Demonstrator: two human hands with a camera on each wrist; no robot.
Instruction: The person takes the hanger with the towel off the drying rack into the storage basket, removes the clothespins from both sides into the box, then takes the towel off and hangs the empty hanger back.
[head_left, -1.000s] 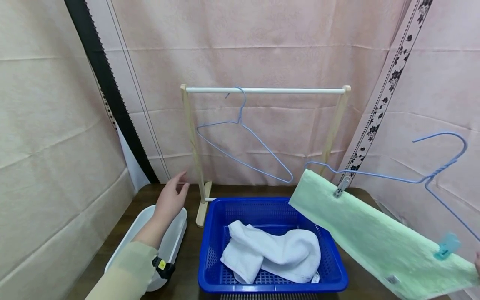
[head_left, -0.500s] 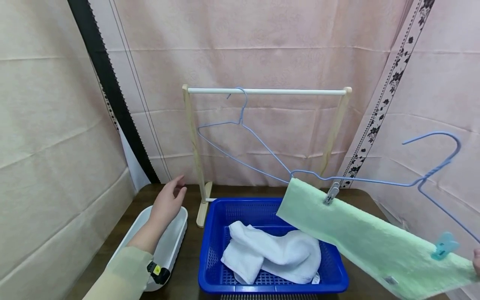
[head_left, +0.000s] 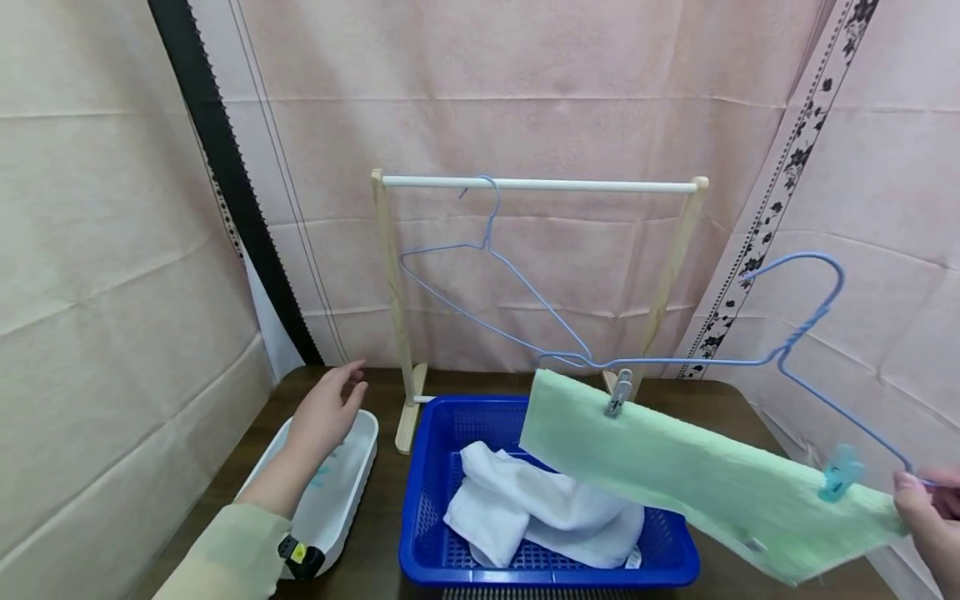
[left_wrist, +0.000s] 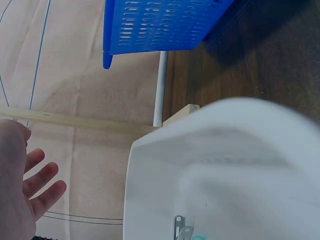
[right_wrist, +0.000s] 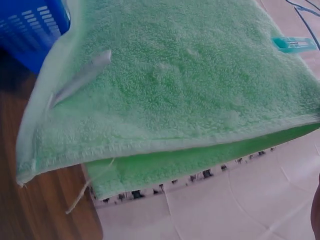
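At the right of the head view my right hand (head_left: 930, 517) grips one end of a blue wire hanger (head_left: 810, 321). A folded green towel (head_left: 697, 462) hangs from its lower bar, under a grey clothespin (head_left: 618, 393) and a turquoise clothespin (head_left: 842, 473). The towel slants across the front right, partly over a blue basket (head_left: 549, 577). My left hand (head_left: 326, 412) hovers above a white tray (head_left: 352, 492), its fingers loosely bent and holding nothing. In the left wrist view, a metal clothespin (left_wrist: 178, 227) lies in that tray, with a bit of turquoise beside it.
A rack with a white rail (head_left: 592, 184) and wooden posts (head_left: 396, 292) stands at the back. Another blue hanger (head_left: 450, 247) hangs on its rail. A crumpled white towel (head_left: 547, 500) lies in the basket. Pale curtains (head_left: 570, 100) enclose the brown table (head_left: 720, 417).
The right hand has moved left with the hanger and green towel, and more of it now shows. The left hand has drawn slightly back and down over the tray.
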